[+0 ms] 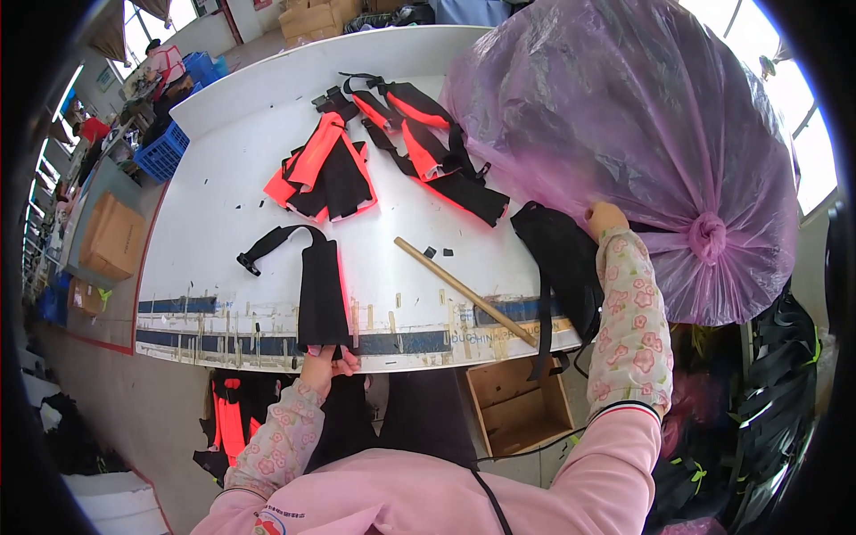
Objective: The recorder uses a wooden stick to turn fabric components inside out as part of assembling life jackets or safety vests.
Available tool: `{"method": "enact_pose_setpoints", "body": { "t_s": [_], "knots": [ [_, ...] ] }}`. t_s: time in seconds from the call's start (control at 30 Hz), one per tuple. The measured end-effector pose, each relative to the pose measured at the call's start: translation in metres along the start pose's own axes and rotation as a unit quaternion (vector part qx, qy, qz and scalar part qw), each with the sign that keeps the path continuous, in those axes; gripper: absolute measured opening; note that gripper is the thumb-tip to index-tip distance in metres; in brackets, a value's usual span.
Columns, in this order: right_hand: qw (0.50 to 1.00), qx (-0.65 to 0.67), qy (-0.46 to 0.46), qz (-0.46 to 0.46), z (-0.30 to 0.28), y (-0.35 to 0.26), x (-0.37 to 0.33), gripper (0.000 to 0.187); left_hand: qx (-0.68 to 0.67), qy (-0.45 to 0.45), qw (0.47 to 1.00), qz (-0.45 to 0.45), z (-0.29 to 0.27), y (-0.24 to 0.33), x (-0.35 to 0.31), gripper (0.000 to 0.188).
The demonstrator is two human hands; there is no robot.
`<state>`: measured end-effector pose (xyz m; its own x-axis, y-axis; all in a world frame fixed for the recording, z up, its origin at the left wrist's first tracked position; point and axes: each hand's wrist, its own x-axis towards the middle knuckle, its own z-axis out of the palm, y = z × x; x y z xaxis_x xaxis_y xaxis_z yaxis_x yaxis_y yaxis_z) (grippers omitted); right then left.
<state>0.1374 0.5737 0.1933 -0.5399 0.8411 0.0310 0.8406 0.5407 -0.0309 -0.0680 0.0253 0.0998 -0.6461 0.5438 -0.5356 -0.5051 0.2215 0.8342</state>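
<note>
Fingers of the left hand (pixel 325 363) pinched the black strap piece (pixel 319 290) at the table's (pixel 223 134) near edge; the right hand (pixel 606 217) pressed against the purple bag (pixel 624 116) at the right edge, finger state unclear. Holding it flat would help.
</note>
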Motion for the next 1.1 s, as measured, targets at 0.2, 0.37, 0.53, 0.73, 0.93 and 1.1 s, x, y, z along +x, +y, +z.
{"method": "enact_pose_setpoints", "body": {
  "t_s": [0.2,0.37,0.53,0.73,0.93,1.1],
  "knots": [
    [0.996,-0.026,0.060,0.053,0.009,0.044,0.076,0.036,-0.007,0.021,1.000,-0.009,0.002,0.005,0.001,0.034],
    [0.966,0.126,0.222,0.033,-0.050,0.099,0.153,0.046,-0.002,0.017,0.999,-0.040,0.001,0.004,0.001,0.033],
    [0.923,0.378,-0.009,0.075,-0.019,0.079,0.153,0.037,0.007,0.015,0.999,-0.045,-0.002,0.001,0.001,0.034],
    [0.822,0.555,-0.079,0.099,0.040,0.011,0.136,0.040,0.010,0.018,0.999,-0.045,-0.002,0.002,0.002,0.035],
    [0.583,0.779,0.085,0.215,0.050,-0.040,0.114,0.028,0.010,0.017,0.999,-0.049,0.005,0.008,0.001,0.034],
    [0.508,0.854,-0.060,0.097,0.007,-0.104,-0.016,0.017,-0.016,0.012,1.000,-0.016,0.004,0.008,-0.001,0.031]
  ]
}}
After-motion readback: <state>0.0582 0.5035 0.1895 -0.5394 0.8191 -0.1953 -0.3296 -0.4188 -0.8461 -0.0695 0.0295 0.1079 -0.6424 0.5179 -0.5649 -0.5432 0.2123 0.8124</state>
